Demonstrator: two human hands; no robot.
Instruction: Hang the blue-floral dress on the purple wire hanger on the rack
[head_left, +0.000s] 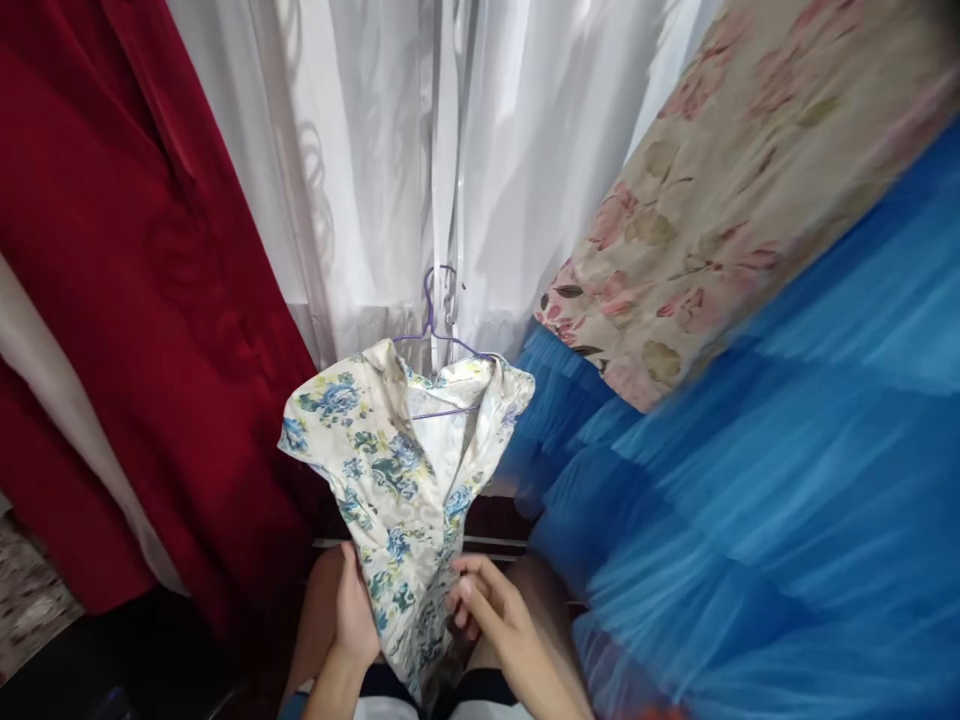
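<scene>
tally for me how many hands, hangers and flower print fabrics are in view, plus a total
Hands: 2 (left hand, right hand)
Hangers: 1 (purple hanger)
Flower print fabrics: 2 (blue-flowered garment, pink-flowered cloth)
Total: 5

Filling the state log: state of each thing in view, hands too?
Floral garment: neckline open, rumpled below.
Purple hanger: inside garment's shoulders, hook exposed.
Left hand: against garment's edge, grip unclear.
Right hand: curled at opposite edge, contact unclear.
White fabric: hanging in folds.
Red fabric: hanging, creased.
Blue tulle: layered, blurred.
Pink-flowered cloth: overlapping blue tulle.
</scene>
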